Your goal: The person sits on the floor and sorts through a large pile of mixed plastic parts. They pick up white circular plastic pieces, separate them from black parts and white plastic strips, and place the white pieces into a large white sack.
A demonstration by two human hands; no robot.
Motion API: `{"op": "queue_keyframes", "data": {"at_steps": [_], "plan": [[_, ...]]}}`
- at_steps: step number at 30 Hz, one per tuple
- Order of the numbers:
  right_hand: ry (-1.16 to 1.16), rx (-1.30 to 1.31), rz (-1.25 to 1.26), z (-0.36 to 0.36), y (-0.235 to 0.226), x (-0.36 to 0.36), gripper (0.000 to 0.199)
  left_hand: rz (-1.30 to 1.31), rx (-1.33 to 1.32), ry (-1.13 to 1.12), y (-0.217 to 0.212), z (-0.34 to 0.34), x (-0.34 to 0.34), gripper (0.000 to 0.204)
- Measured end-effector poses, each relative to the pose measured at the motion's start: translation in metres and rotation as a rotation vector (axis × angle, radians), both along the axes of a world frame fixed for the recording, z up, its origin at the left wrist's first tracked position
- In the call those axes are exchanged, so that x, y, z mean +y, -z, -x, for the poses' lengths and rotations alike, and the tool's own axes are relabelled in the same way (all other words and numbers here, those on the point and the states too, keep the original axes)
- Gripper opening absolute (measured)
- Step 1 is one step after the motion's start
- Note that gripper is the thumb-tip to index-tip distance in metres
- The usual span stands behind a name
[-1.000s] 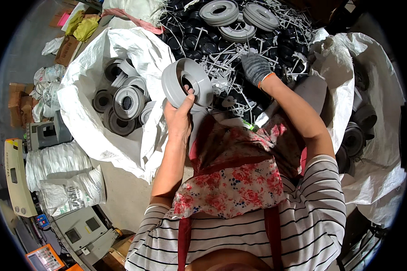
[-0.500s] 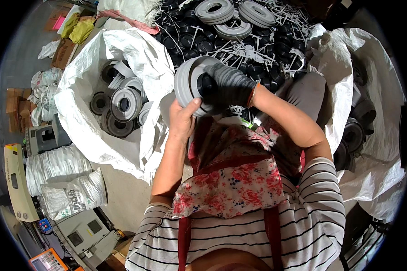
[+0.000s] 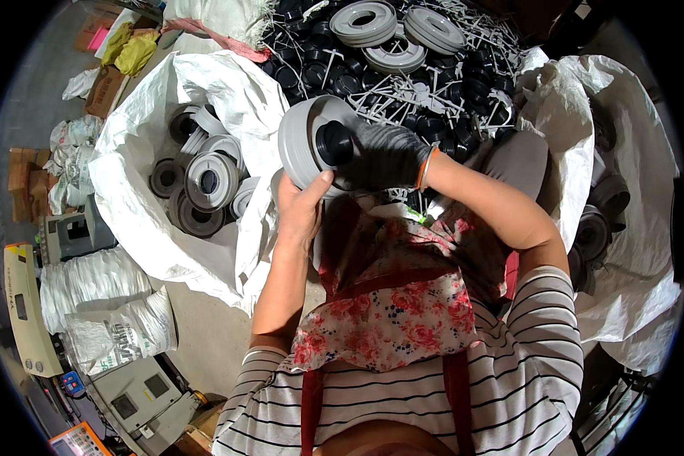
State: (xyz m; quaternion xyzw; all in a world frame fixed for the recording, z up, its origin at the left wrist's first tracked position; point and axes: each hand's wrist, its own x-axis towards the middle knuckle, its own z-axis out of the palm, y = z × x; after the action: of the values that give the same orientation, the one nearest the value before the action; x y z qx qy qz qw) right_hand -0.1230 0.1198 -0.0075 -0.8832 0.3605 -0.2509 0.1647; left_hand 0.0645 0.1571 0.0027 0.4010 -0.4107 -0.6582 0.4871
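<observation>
A cluttered workshop floor holds a heap of black plastic caps and white sprue sticks (image 3: 403, 83) ahead of the person. To the left, an open white woven sack (image 3: 152, 220) contains grey spools. The bare left hand (image 3: 300, 209) grips the lower rim of a round grey plastic spool (image 3: 300, 140), held just above the lap. The dark-gloved right hand (image 3: 380, 156) is clasped around a black plastic cap (image 3: 333, 144), pressing it against the spool's centre.

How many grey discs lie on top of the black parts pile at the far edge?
3: left disc, middle disc just below, right disc. Others may be buried in the pile.
</observation>
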Motion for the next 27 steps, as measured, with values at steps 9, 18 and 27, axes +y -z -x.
{"op": "queue_keyframes", "data": {"at_steps": [9, 18, 27], "plan": [[0.149, 0.097, -0.518, 0.002, 0.014, -0.06, 0.065, 0.435, -0.836, -0.525, -0.028, -0.051, -0.028, 0.073], [0.676, 0.545, 0.25, 0.087, 0.069, -0.234, 0.067, 0.549, -0.974, -0.391, -0.028, -0.055, -0.064, 0.071], [0.058, 0.318, 0.274, 0.079, 0.075, -0.146, 0.026, 0.915, -1.513, 0.181, -0.014, 0.05, -0.086, 0.069]]}}
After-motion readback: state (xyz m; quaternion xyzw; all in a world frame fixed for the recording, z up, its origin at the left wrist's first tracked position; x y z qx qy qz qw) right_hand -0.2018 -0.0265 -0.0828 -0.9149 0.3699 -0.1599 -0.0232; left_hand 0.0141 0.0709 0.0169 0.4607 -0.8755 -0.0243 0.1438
